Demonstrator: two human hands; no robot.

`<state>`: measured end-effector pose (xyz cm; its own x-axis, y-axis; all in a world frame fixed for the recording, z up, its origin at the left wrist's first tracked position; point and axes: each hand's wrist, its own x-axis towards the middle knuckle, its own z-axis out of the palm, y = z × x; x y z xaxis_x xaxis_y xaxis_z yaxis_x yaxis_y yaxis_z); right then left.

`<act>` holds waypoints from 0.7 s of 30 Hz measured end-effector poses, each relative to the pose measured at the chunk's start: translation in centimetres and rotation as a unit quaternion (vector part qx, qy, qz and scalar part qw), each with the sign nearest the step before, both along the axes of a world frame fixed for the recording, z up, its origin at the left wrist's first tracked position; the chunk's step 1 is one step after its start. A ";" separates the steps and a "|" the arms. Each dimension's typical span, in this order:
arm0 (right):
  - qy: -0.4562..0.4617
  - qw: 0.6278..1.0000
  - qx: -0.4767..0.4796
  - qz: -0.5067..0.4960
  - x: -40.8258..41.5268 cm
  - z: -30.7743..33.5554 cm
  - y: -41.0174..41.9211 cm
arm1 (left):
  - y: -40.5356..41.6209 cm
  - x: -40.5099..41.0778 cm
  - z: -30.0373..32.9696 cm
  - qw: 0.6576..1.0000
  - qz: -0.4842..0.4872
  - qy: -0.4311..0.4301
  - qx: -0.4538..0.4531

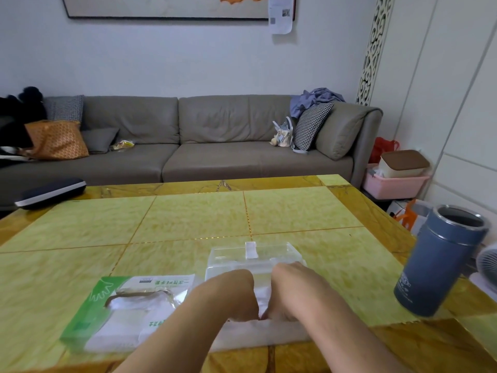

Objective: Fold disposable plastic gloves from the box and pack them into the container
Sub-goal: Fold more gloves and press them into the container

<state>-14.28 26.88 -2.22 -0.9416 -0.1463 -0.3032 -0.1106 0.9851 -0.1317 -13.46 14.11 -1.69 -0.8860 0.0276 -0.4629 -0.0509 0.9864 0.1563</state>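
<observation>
A green and white pack of disposable gloves (pixel 126 310) lies on the table at the front left, its top torn open. Right of it stands a clear plastic container (pixel 252 257) with a white clasp on its far side. A thin, clear plastic glove (pixel 263 335) lies flat on the table in front of the container. My left hand (pixel 231 297) and my right hand (pixel 293 292) meet over the glove, knuckles toward the container, fingers curled down and pinching the film between them. The fingertips are hidden.
A blue metal flask (pixel 441 259) without a lid stands at the table's right edge. A dark glasses case (pixel 51 193) lies at the far left corner. Beyond the yellow tiled table (pixel 215 216) is a grey sofa (pixel 215 141). A white fan (pixel 486 265) sits at the right.
</observation>
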 end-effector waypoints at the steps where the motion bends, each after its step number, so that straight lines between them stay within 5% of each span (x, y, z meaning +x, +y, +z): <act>1: -0.014 1.000 0.006 -0.003 -0.2 0.0 -0.1 | -0.3 0.1 0.2 1.000 0.000 -0.009 0.010; 7: -0.128 0.990 0.059 0.020 -1.5 0.4 -0.5 | -1.4 0.1 1.1 0.998 -0.004 -0.055 0.002; 21: -0.151 0.982 0.113 0.028 -2.3 0.2 -1.3 | 0.4 0.5 0.5 0.999 -0.013 0.000 -0.040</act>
